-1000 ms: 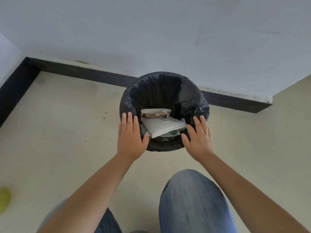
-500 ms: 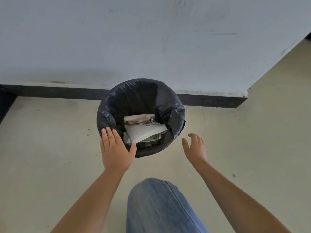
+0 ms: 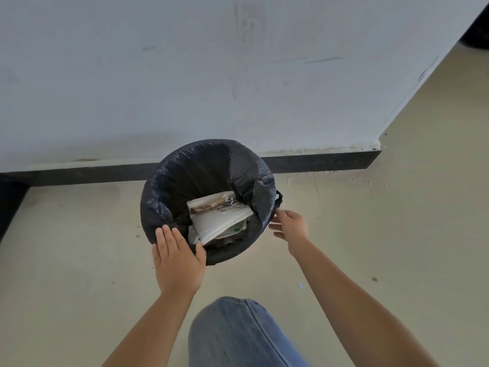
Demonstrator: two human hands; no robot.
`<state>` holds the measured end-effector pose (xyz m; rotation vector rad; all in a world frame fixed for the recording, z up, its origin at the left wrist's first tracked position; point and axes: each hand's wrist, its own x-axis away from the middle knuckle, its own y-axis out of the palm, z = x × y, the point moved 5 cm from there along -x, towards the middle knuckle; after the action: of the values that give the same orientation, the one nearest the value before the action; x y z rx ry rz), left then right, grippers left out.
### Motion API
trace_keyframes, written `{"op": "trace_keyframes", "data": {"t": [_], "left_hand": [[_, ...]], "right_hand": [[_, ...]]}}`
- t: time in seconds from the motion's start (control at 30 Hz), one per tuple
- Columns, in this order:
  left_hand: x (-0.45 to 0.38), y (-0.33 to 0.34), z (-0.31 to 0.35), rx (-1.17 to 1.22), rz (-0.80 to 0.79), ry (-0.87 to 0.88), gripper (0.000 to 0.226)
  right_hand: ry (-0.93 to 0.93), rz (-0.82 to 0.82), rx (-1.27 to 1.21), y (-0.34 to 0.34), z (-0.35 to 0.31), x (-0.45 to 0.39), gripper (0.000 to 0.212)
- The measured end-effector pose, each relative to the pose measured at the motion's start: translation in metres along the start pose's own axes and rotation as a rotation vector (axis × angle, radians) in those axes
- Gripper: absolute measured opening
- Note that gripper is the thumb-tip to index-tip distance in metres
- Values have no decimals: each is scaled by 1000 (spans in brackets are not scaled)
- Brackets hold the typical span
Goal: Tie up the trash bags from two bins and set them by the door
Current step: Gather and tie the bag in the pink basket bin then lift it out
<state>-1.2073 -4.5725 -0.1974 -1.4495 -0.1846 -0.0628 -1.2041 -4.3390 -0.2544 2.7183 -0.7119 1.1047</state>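
Observation:
A round bin lined with a black trash bag stands on the floor against the wall. White paper and wrappers lie inside it. My left hand rests flat on the bag's near-left rim, fingers straight. My right hand is at the bin's right side, its fingertips touching the bag's folded-over edge below the rim. Whether those fingers pinch the plastic is unclear.
A white wall with a black baseboard runs behind the bin and ends at a corner on the right. Beige floor spreads around it. My knee in blue jeans is below the bin. A dark shape sits at the far top right.
My right hand has moved from the floor side up to the bag's right edge. My left hand stays on the near-left rim. The view has shifted slightly.

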Motion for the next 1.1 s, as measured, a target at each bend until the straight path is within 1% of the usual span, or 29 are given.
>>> {"op": "trace_keyframes", "data": {"t": [0.07,0.13,0.23,0.33,0.4,0.47,0.53,0.57,0.6,0.67,0.7,0.77,0.83,0.93,0.97,1.0,1.07,1.1], "left_hand": [[0,1,0,7,11,21,88],[0,1,1,17,12,21,88],[0,0,2,-5,-56,-6,81],[1,-3,3,-8,-57,-17,79],[1,-2,4,-26,-68,-21,71],[-2,-3,4,-38,-86,-26,63],[-4,-4,5,-37,-94,-25,62],[-4,-5,5,-34,-94,-20,63],[-4,-5,5,-28,-90,-17,65],[-4,-5,3,-9,-83,-20,76],[-4,-5,3,-12,-86,-17,78],[-6,-4,3,-25,-110,-18,72],[-7,-4,1,-41,-133,-12,66],[-9,-4,2,-31,-143,14,69],[-9,-3,1,-24,-148,31,74],[-10,-4,0,-2,-143,58,84],[-8,-4,-5,101,-131,126,109],[-6,-5,-9,189,-117,141,117]], "right_hand": [[85,-53,-57,7,4,0,29],[97,-100,-108,15,1,1,29],[40,-68,-104,12,-6,2,29],[-10,-4,-209,-4,-6,4,26],[-53,25,-306,-13,-9,13,23],[-101,-3,-421,-15,-18,26,22],[-170,-58,-448,-13,-31,38,29],[-212,-75,-399,-11,-38,44,31],[-264,-77,-287,-9,-45,50,30],[-389,-85,28,2,-59,65,25],[-469,-117,171,12,-66,74,25],[-641,-205,426,41,-74,90,26],[-798,-264,560,70,-82,104,29],[-945,-295,644,95,-99,117,30],[-1005,-297,679,101,-101,118,30],[-1046,-298,736,106,-99,117,29],[-1066,-268,926,108,-82,109,32],[-1056,-237,1028,105,-71,105,36]]}}
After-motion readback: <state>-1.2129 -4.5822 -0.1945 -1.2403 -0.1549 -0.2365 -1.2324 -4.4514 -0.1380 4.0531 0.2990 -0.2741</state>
